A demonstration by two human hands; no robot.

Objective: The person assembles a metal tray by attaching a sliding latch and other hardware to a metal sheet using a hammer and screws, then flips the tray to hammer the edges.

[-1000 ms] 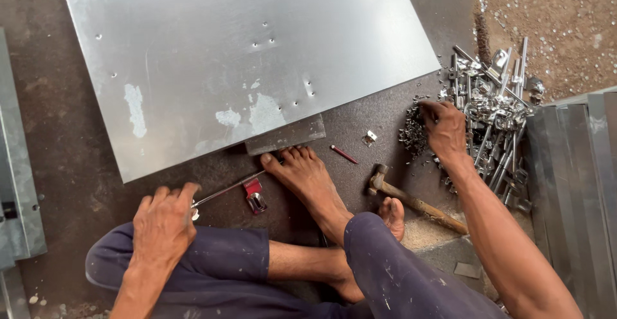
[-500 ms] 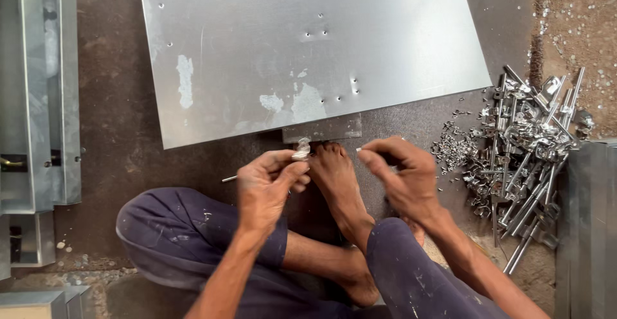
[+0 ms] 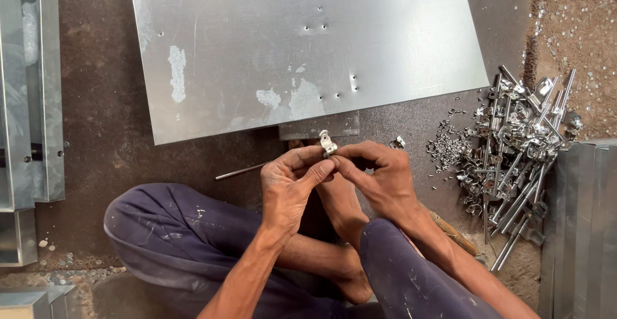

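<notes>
No packages, labels, signs or screens are showing anywhere in this view.
</notes>
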